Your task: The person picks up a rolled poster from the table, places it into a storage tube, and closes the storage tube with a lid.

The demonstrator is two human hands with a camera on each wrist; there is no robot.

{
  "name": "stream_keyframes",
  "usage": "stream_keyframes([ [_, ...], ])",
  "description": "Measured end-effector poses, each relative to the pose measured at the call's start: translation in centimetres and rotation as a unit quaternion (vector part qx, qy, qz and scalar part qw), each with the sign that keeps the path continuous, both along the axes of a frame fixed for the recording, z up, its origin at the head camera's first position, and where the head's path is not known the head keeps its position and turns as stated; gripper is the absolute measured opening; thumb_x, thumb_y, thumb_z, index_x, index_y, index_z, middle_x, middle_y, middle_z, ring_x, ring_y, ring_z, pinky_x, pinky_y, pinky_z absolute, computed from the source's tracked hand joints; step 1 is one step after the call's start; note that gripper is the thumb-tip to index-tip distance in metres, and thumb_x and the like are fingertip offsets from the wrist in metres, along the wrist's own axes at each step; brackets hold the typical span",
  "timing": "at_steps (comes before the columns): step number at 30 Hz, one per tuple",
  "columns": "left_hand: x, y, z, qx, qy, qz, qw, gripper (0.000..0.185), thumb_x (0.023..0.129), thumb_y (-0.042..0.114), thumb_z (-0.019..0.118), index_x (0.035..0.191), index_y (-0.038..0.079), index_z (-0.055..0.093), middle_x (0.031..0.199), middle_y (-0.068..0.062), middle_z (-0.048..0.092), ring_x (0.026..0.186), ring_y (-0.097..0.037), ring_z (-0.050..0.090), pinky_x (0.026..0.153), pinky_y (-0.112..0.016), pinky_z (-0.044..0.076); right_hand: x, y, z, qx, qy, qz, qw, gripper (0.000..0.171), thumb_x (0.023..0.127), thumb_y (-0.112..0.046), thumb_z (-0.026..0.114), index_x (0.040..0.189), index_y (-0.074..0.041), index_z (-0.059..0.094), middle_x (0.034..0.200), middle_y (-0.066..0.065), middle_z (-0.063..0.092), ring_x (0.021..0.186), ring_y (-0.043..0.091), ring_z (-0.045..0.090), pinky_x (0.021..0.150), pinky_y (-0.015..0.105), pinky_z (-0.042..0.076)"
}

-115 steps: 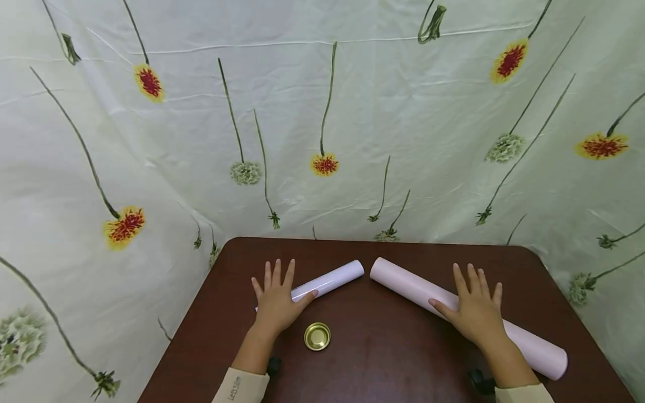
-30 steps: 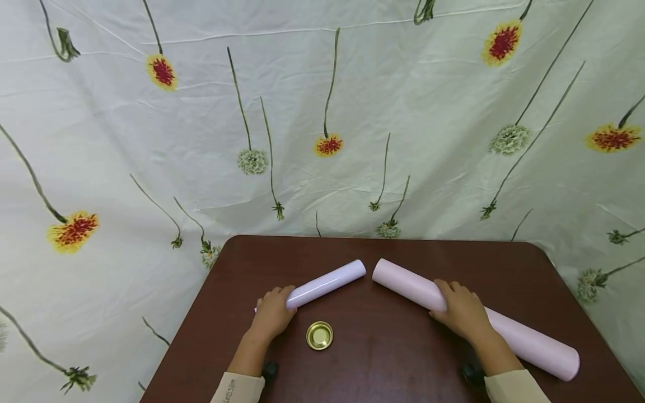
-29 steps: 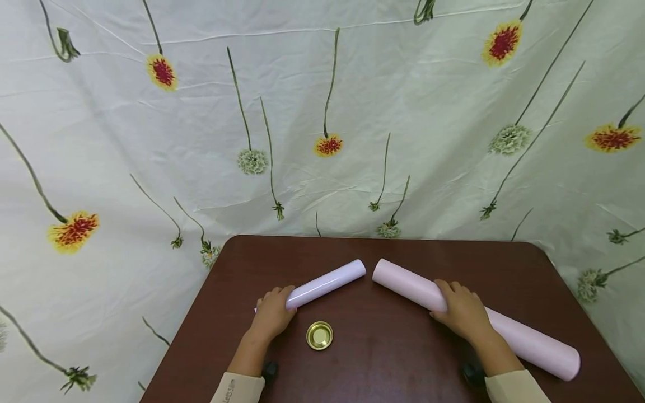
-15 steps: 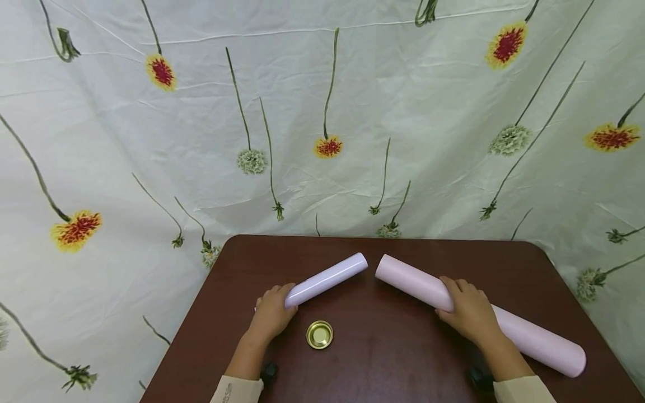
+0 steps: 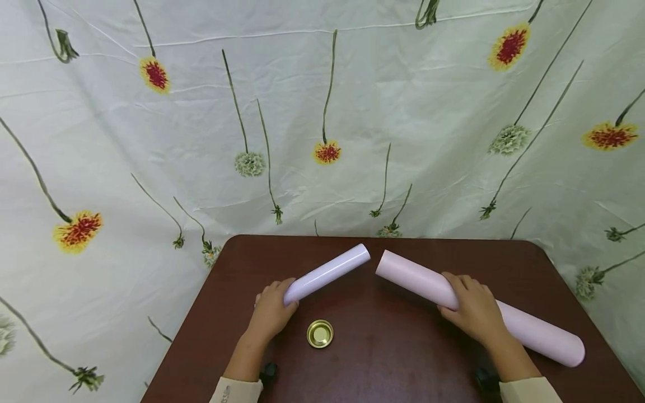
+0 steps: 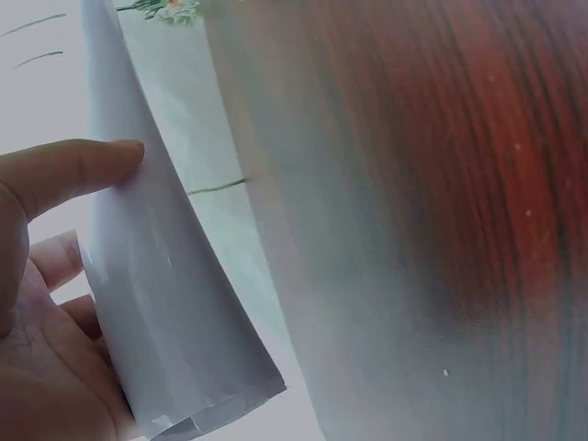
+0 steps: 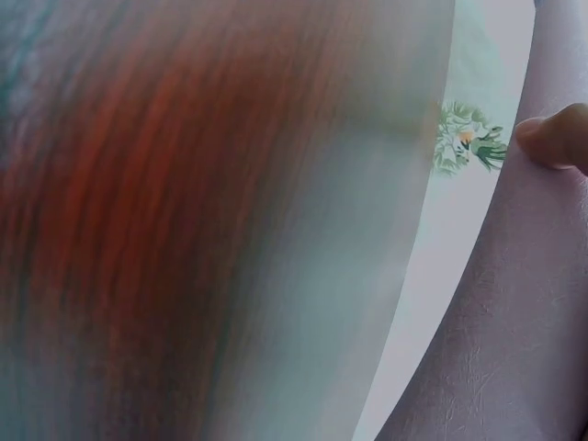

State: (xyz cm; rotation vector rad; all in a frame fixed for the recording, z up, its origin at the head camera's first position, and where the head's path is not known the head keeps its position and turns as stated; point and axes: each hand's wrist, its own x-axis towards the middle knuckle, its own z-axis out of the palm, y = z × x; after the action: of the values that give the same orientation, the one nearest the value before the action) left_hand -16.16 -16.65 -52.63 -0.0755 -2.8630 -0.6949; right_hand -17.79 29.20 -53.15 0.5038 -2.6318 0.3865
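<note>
Left hand [image 5: 271,311]: fingers curled round the near end of the short white roll [image 5: 328,272], far end tilted up over the bench [image 5: 383,358] middle | Right hand [image 5: 475,311]: wrapped round the long pink roll [image 5: 534,334], running toward the right edge | Gold lid [image 5: 319,333]: flat near the front edge, between the hands.

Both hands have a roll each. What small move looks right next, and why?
Probably keep raising both rolls clear of the table. The left hand grips the lavender roll near its end, far tip tilted up; the right hand grips the pink roll mid-length.
</note>
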Motion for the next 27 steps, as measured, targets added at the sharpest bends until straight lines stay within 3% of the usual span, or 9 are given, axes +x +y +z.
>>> stream_keyframes([
  [6,0.1,0.1,0.5,0.013,0.012,-0.002,0.9998,0.052,0.085,0.018,0.077,0.135,0.012,0.063,0.123,-0.015,0.068,0.113,-0.037,0.062,0.089,-0.054,0.042,-0.1,0.2,-0.2,-0.008,0.039,0.015,0.999,0.08,0.065,-0.027,0.091,0.135,-0.009,0.057,0.111,0.019,0.066,0.101,0.039,0.064,0.083,0.059,0.047],
  [27,1.1,0.5,2.4,0.015,0.038,-0.012,0.9991,0.055,0.084,0.019,0.079,0.136,0.013,0.063,0.125,-0.014,0.067,0.115,-0.035,0.061,0.095,-0.054,0.041,-0.4,0.6,0.0,-0.072,0.082,0.015,0.994,0.083,0.065,-0.012,0.092,0.138,-0.007,0.053,0.128,0.02,0.059,0.118,0.041,0.053,0.094,0.06,0.034],
])
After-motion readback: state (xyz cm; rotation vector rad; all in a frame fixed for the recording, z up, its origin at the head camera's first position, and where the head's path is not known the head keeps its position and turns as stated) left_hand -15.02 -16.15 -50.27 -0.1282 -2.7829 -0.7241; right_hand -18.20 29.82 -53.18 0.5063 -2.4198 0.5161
